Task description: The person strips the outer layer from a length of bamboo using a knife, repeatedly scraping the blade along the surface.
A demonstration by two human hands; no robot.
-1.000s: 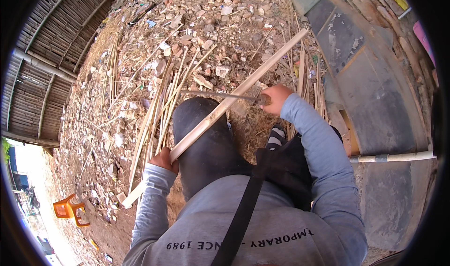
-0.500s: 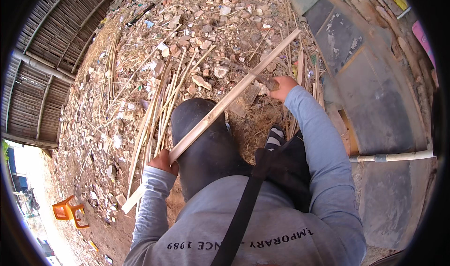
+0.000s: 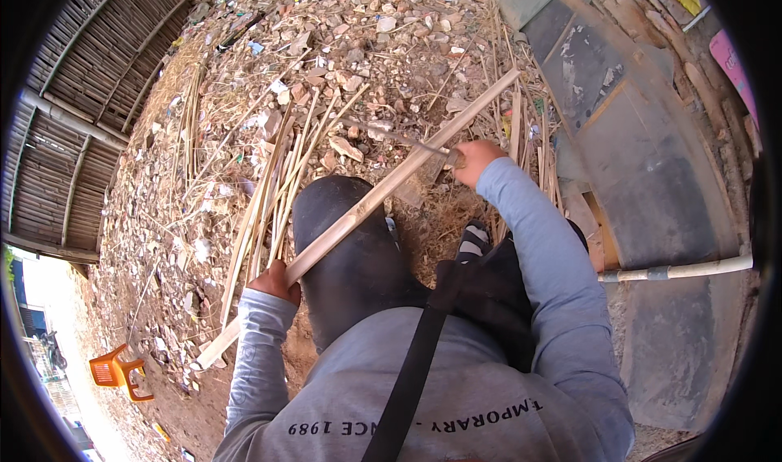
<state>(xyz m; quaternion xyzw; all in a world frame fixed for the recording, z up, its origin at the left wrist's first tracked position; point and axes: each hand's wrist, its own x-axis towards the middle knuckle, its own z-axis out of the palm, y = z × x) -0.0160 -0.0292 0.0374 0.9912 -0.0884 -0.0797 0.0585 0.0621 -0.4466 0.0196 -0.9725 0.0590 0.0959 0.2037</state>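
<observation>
A long pale split bamboo strip [image 3: 399, 182] runs diagonally from lower left to upper right, lying across my left thigh. My left hand [image 3: 275, 283] is closed round it near its lower end. My right hand [image 3: 477, 162] grips the short handle of a knife [image 3: 399, 139]. Its thin dark blade points to the upper left and crosses the strip at its upper part. Blade and ground blend in colour, so the tip is hard to make out, and I cannot tell how deep the edge sits in the bamboo.
Several split strips [image 3: 277, 181] lie on the rubble left of my knee, and more [image 3: 521, 124] at the right. Dark boards [image 3: 660, 177] and a pale pole [image 3: 692, 271] lie to my right. An orange plastic chair [image 3: 120, 371] is at lower left, below a bamboo wall [image 3: 81, 71].
My right hand has moved slightly left and down, and the knife blade now shows across the strip. The strip's upper end has dropped a little. The left hand keeps its hold.
</observation>
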